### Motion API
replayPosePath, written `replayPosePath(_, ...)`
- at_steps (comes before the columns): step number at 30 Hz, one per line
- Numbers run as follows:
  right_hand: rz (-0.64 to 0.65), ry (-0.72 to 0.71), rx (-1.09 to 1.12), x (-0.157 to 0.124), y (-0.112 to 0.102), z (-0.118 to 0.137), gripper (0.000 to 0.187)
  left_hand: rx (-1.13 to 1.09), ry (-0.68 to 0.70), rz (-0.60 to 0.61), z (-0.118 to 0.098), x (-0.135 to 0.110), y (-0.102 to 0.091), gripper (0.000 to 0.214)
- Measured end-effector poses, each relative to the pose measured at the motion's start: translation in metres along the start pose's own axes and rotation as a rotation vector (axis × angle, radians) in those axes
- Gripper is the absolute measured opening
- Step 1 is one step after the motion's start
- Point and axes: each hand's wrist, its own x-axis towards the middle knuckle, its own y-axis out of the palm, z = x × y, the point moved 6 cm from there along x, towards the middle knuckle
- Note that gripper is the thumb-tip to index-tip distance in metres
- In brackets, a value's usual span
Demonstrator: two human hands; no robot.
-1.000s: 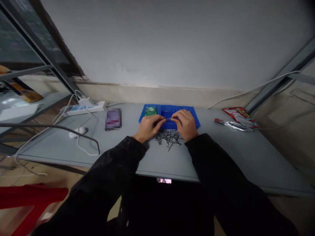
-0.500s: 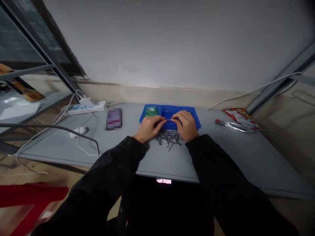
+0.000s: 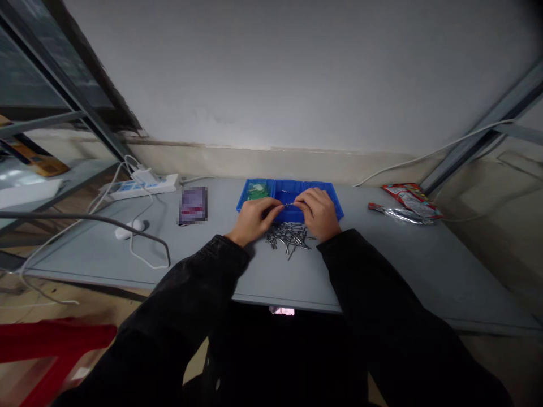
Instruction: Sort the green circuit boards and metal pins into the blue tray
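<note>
Between the fingertips of my left hand (image 3: 257, 219) and my right hand (image 3: 319, 213) is a thin silver metal fastener (image 3: 289, 204), too small to tell whether it is a screw or a rivet. Both hands are closed in a pinch, one at each end of it, above the front of a blue divided box (image 3: 335, 198). Green and whitish small pieces (image 3: 259, 190) fill the box's left compartment. In the middle compartment lies a thin metal piece, partly hidden. A loose pile of similar silver fasteners (image 3: 289, 237) is on the table just below my hands.
On the grey table (image 3: 280, 280), a white power strip (image 3: 163, 185) with cables, a blurred-out purple packet (image 3: 193, 204) and a white rounded device (image 3: 129, 229) are to the left. Red and silver wrappers (image 3: 409, 206) lie right. A wall stands behind; a dark cable crosses at left.
The whole view has shifted slightly. My hands keep their pinch on the fastener over the box, with only small finger movement; the pile looks the same.
</note>
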Motion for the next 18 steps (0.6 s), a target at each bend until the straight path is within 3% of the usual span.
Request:
replayPosePath(6, -0.013, 0.013, 0.034, 0.001, -0.002, -0.006, 0.023, -0.005, -0.016, 0.011, 0.0, 0.0, 0.0, 0.024)
replayPosePath(12, -0.105, 0.049, 0.052, 0.0, -0.01, -0.014, 0.014, -0.018, -0.064, -0.013, 0.007, -0.001, -0.007, 0.026)
replayPosePath(18, -0.272, 0.145, -0.08, 0.001, -0.014, -0.019, 0.019, -0.06, -0.031, 0.325, -0.004, -0.007, 0.013, 0.024)
